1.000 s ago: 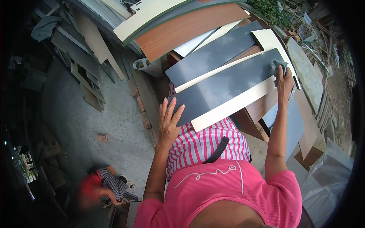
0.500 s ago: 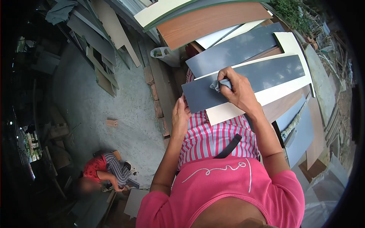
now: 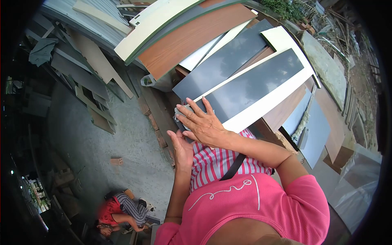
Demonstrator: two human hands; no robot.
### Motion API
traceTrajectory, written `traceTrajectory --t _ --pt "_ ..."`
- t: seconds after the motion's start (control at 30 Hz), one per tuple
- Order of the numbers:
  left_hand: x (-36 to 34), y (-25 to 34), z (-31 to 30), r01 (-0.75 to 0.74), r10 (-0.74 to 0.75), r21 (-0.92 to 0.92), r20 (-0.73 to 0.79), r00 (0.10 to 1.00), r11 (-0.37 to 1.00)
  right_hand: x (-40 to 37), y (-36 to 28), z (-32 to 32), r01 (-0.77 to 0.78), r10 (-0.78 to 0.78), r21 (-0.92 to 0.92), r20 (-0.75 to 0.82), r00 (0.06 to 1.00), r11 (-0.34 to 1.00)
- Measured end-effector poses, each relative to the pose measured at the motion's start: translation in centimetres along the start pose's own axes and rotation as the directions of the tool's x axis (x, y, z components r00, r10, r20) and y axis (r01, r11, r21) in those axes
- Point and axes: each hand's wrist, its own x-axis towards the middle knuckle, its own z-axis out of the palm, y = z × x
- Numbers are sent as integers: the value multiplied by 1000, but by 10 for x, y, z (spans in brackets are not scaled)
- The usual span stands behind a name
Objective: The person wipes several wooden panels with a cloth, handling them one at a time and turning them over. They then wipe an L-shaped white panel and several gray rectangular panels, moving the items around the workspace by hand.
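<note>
A dark glossy board (image 3: 257,87) lies on a cream board (image 3: 279,83) in front of me, its near end by my lap. My right hand (image 3: 202,122) rests flat with fingers spread at the near left end of the dark board, pressing a grey cloth (image 3: 178,113) under its fingertips. Just below it, my left hand (image 3: 181,149) is beside the board's near edge, thumb and fingers apart, with nothing seen in it. Another dark board (image 3: 222,61) lies beyond.
Wood-brown and cream boards (image 3: 196,38) are stacked at the top. A white bag (image 3: 157,81) stands left of them. More panels (image 3: 81,73) lean at upper left. A co-worker (image 3: 122,210) crouches at lower left. A brick (image 3: 116,161) lies on the floor.
My right hand has moved left and down to the board's near end, its fingers now spread over the cloth. My left hand has shifted down. The view has turned.
</note>
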Motion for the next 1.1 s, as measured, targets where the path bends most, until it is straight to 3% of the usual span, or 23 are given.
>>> traceTrajectory --t 0.1,0.2,0.33,0.47,0.63,0.7,0.73,0.77,0.83,0.9,0.97,1.1 --pt "-7 6 17 -81 72 146 66 995 986 -6 34 -20 -90 84 -156 -42 996 984" --pt "-5 2 9 -65 65 97 3 998 993 -18 80 -47 -249 249 -319 -44 968 914" --pt "-5 3 13 -52 51 97 4 999 994 -48 163 -80 -496 455 -446 -205 867 745" --pt "-4 5 15 -53 53 108 -1 999 993 -84 247 -121 -699 608 -435 -351 712 567" --pt "-6 4 13 -70 70 113 8 998 991 -118 335 -156 -842 659 -406 -530 534 356" --pt "-4 4 12 -79 77 104 17 997 991 -128 364 -164 -851 664 -308 -533 525 426" --pt "-5 4 12 -84 82 101 24 996 991 -127 365 -166 -850 676 -202 -530 512 487" --pt "-5 4 12 -83 81 94 17 997 992 -128 366 -164 -846 674 -209 -525 520 490" --pt "-6 7 15 -79 76 119 33 997 990 -123 351 -165 -865 532 -74 -762 370 496" --pt "-2 7 11 -62 57 122 43 997 991 -120 339 -171 -875 509 20 -819 263 484" --pt "0 7 8 -40 36 127 33 999 991 -105 303 -173 -819 526 120 -816 241 562" --pt "5 10 10 -26 18 136 59 998 990 -68 222 -154 -671 689 335 -625 367 662"
